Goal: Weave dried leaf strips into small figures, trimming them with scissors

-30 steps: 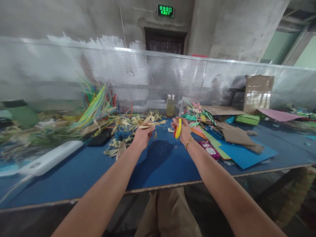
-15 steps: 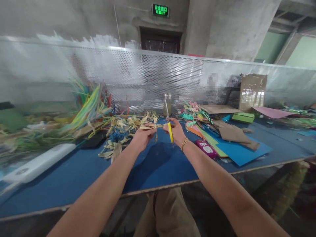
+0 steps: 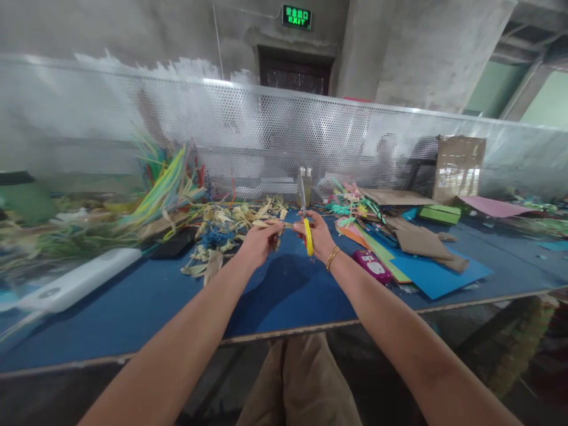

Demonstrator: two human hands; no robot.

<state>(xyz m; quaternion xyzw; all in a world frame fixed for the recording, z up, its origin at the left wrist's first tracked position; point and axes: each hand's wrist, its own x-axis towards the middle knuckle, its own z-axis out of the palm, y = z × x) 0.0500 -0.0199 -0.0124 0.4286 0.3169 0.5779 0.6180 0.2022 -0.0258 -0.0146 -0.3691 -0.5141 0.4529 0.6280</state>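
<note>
Perforated metal screen [image 3: 248,130] beyond the fingers, blue tabletop [image 3: 275,316] under them. Pile of dried, husk-like pieces [image 3: 231,218] just past and left of the left fingers. Left hand [image 3: 258,247]: fingers closed in a pinch on a pale strip. Right hand [image 3: 321,238]: fingers curled round scissors, thumb and fingertips near the strip's other end; whether they grip it, can't tell. Green sign [image 3: 297,18], far beyond and above the fingers: reads EXIT, plus 安全出口. Purple packet [image 3: 371,266] right of the right fingers: white lettering, not legible. Yellow-handled scissors [image 3: 309,236] upright in right fingers, blades up. Pale strip [image 3: 265,223] runs between both hands. Step looks like working the strip by fingertip; next move likely calls for steady pinch, blades kept clear.
</note>
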